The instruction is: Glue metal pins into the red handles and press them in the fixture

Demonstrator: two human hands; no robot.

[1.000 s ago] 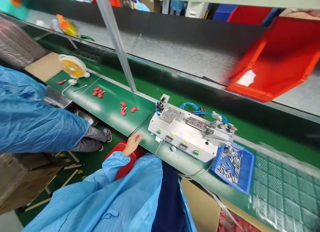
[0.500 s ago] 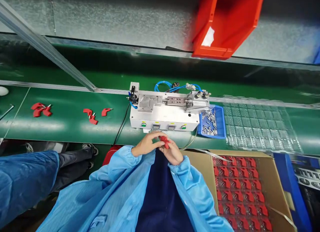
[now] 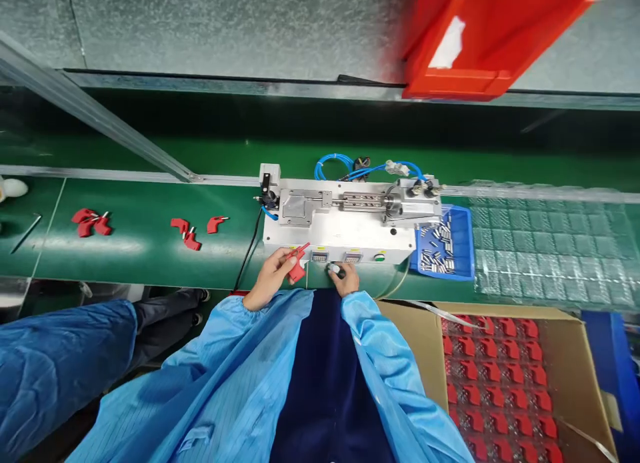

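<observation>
My left hand (image 3: 274, 274) is closed around a red pistol-shaped plastic part (image 3: 297, 268), its thin end pointing up and to the right. Close beside it, my right hand (image 3: 347, 281) pinches a small piece with a whitish tip and a dark body (image 3: 336, 270); its exact kind is hard to make out. Both hands are just in front of a white bench machine (image 3: 340, 233), which carries a metal fixture, counters and a green button. To the machine's right, a blue tray (image 3: 463, 243) contains many small metal pins (image 3: 435, 250).
Loose red parts with metal pins (image 3: 193, 240) lie on the green bench (image 3: 135, 256) at left. Clear plastic trays (image 3: 555, 250) lie at right. Below is a cardboard box (image 3: 575, 356) of red parts. A red bin (image 3: 460, 76) hangs above. Someone's blue sleeve (image 3: 65, 356) shows at left.
My hands have parted. The red part, earlier between both hands, is now in my left hand at the machine's front edge. My right hand now holds the small dark-and-white piece. The view has shifted slightly.
</observation>
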